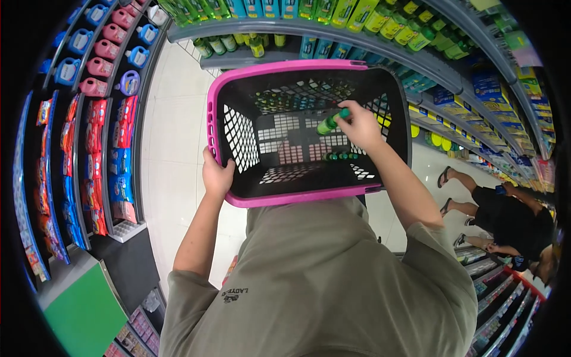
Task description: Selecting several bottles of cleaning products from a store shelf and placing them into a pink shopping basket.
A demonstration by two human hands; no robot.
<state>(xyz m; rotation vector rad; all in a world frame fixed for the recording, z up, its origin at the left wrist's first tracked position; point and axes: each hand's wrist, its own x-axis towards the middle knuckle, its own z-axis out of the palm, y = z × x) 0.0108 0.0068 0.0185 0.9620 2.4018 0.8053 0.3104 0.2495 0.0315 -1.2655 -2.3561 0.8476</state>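
your left hand (pixel 218 174) grips the basket (pixel 285 199); your right hand (pixel 360 126) pinches a green bottle (pixel 328 124), unreleased; other bottles (pixel 341 156) lie inside, near right.

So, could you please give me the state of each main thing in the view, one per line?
Basket: open at the top, bottles inside
Green bottle: tilted, looks capped, held above the basket's floor
Other bottles: in the basket, in a row
Left hand: gripping the basket's rim
Right hand: closed on the green bottle
Shelf: stocked
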